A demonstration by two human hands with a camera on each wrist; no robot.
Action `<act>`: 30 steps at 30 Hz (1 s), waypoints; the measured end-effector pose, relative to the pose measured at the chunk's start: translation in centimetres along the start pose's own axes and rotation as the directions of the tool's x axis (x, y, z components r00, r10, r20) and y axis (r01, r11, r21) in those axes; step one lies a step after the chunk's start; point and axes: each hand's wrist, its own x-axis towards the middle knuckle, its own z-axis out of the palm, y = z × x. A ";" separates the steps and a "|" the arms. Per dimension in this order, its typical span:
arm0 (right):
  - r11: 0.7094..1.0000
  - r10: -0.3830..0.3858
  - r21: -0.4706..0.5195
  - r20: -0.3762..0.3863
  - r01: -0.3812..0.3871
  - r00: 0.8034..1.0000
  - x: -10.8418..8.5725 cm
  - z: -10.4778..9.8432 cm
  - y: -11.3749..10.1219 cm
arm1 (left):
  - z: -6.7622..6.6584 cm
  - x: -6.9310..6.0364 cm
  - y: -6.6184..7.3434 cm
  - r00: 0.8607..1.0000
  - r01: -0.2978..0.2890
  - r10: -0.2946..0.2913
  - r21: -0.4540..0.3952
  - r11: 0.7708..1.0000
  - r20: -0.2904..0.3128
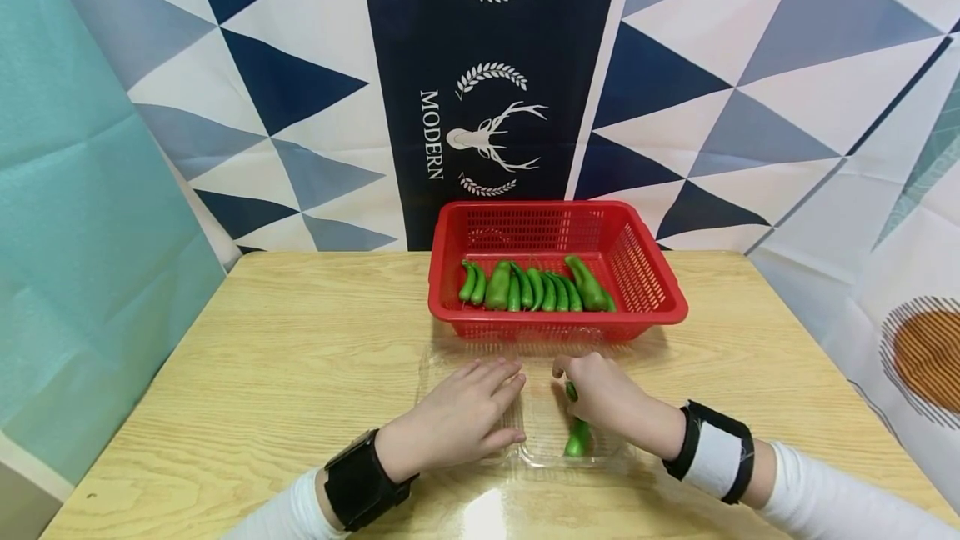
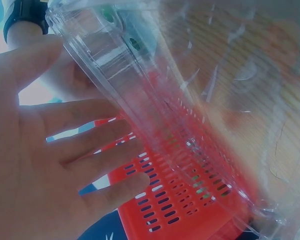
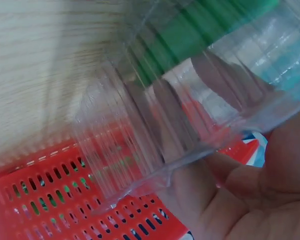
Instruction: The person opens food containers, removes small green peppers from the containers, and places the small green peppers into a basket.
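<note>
A clear plastic clamshell box (image 1: 542, 458) lies spread on the table in front of the red basket. My right hand (image 1: 603, 397) reaches into its right half and holds a long green pepper (image 1: 577, 438), whose middle the fingers partly hide. Through the clear wall in the right wrist view, the fingertips meet the green pepper (image 3: 200, 37). My left hand (image 1: 461, 417) rests over the box's left half, its fingers extended towards the middle. In the left wrist view these fingers lie straight beside the box wall (image 2: 110, 65).
Behind the box stands a red perforated basket (image 1: 558, 325) with several green peppers (image 1: 534, 288) lined up along its near side. The wooden table (image 1: 300, 340) extends to both sides. A patterned cloth (image 1: 300, 107) hangs at the back, and a teal sheet (image 1: 82, 190) at the left.
</note>
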 end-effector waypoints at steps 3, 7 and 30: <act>1.000 0.013 0.011 0.003 -0.013 1.000 0.0 0.0 0.0 | 0.0 0.0 0.0 1.000 0.003 -0.003 -0.003 1.000 0.004; 0.999 0.027 -0.036 0.000 -0.027 1.000 -0.2 0.0 0.1 | -0.1 0.0 0.1 1.000 0.011 -0.011 -0.008 1.000 0.015; 0.997 0.061 -0.043 0.058 -0.058 0.996 0.3 0.4 0.5 | -0.1 0.1 0.0 1.000 0.007 -0.007 -0.027 1.000 0.027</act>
